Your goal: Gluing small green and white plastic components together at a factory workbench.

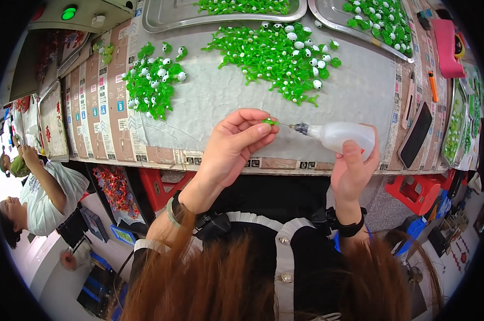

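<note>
A: Specimen and position?

B: Small green piece, held over the tabletop near the middle of its near edge. Left hand pinches it between thumb and fingertips.

A: Other hand?

B: Right hand, clasped around a white squeeze bottle, tipped nearly level. Its thin needle points left at the piece (contact at the tip: too fine to tell).

A: Step in hand, your reading?

B: Judged from the pose: applying the bottle's contents to the piece, or lining up for it. Next move would call for a still left pinch, exact tip placement and a light squeeze; excess could flood so small a part.

A: Surroundings, working outward?

B: Beyond the hands, a large green heap with white eyeballs mixed in. A smaller green heap lies toward the left edge. Farther off, two metal trays bear more green pieces, one toward the right edge. A dark phone lies by the near right corner.
</note>
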A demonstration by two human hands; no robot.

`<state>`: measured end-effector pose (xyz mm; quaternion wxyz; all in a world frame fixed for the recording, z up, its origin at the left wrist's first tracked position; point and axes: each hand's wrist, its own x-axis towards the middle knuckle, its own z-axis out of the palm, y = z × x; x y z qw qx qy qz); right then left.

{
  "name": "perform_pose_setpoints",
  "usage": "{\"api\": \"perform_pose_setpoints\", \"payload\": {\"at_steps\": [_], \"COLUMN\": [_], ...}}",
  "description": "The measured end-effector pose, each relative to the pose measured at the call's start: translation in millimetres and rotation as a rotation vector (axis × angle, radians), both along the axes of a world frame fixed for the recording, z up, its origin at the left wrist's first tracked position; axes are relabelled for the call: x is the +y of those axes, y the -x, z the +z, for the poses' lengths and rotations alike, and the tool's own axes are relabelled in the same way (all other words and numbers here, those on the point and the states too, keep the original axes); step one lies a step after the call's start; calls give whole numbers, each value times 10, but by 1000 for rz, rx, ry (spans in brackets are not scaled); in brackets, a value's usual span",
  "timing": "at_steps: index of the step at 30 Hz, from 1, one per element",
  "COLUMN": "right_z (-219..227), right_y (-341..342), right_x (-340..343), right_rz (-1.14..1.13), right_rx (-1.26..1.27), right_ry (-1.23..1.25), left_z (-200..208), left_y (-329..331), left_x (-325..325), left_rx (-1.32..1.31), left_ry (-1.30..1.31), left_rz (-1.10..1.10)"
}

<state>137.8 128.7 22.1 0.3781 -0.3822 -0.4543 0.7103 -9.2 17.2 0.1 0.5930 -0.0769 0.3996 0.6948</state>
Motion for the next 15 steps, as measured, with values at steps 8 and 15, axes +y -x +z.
{"api": "perform_pose_setpoints", "payload": {"at_steps": [8,15], "right_z": [-12,-9], "right_y": [14,7], "right_x": [-9,-12], "right_rz": [19,11], "right_rx": [-48,-26], "right_ry": [18,-18], "left_z": [-15,-17], "left_y": [-10,-8], "left_x": [-12,-8], "left_rx": [5,-20], "left_ry": [-13,-8], "left_rz": [1,-5]}}
